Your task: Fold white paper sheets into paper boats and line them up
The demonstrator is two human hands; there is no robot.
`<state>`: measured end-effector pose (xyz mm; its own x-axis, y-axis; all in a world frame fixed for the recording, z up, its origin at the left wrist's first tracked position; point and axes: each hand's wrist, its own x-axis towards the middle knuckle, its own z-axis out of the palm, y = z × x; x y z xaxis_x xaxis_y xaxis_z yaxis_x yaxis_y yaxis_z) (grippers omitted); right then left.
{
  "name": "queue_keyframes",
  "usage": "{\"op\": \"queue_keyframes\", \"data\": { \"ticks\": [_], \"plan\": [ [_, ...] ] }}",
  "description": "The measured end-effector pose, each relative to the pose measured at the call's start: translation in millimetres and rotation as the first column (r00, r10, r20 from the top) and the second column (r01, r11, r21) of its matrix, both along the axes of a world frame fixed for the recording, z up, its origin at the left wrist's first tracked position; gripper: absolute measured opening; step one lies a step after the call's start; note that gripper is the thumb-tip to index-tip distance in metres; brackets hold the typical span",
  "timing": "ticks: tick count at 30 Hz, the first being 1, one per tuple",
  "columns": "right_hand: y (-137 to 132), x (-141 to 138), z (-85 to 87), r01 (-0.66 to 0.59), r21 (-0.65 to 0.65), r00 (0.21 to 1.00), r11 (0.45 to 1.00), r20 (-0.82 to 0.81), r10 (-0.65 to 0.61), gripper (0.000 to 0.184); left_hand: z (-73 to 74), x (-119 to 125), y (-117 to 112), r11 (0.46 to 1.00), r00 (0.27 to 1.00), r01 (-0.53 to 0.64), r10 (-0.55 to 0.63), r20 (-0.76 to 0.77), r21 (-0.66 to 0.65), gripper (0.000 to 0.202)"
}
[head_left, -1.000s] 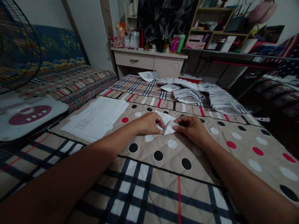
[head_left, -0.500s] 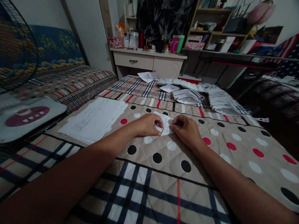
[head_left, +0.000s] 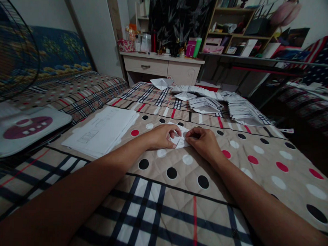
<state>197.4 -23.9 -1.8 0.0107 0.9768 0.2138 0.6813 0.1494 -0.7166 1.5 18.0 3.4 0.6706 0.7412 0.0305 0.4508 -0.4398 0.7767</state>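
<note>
A small white folded sheet of paper [head_left: 181, 142] lies on the polka-dot bedspread between my two hands. My left hand [head_left: 165, 136] curls over its left side, thumb low and fingers above, holding it against the bed. On the right side, my right hand [head_left: 203, 139] pinches the paper between thumb and bent fingers. A crease or flap shows in the gap between the hands; the paper's outer parts are hidden under the fingers. Left of my left forearm is a stack of printed white sheets [head_left: 99, 131].
Toward the far end of the bed stand rows of folded papers [head_left: 242, 109], a smaller folded bundle [head_left: 205, 104] and a loose folded piece [head_left: 161, 83]. A fan [head_left: 17, 49] and its white base [head_left: 29, 131] are at the left. A drawer cabinet [head_left: 160, 67] stands behind.
The fingers of my left hand have shifted slightly up and right along the paper, and the flap between the hands looks a little different. The view has moved very slightly.
</note>
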Motion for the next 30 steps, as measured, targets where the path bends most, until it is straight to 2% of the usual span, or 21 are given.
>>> {"op": "queue_keyframes", "data": {
  "ticks": [10,17,24,30],
  "plan": [
    [0.7,3.0,-0.9,0.013,-0.059,0.999,0.998,-0.051,-0.016,0.009,-4.6,0.1,2.5,0.998,0.999,-0.038,0.038,0.008,-0.048,0.048],
    [-2.5,0.1,-3.6,0.067,0.016,0.995,0.998,-0.071,-0.066,0.009,-3.2,0.9,2.2,0.997,0.999,-0.050,0.050,0.004,-0.053,0.046],
    [-2.8,-0.9,-4.9,0.066,0.040,0.993,0.997,-0.103,-0.061,0.008,-6.3,-0.3,5.4,0.997,0.999,-0.030,0.031,0.019,-0.074,0.044],
    [-1.8,0.2,-6.8,0.066,0.070,0.997,0.995,-0.052,-0.063,0.009,-4.6,0.2,4.6,0.993,0.999,-0.035,0.037,0.018,-0.116,0.043]
  ]
}}
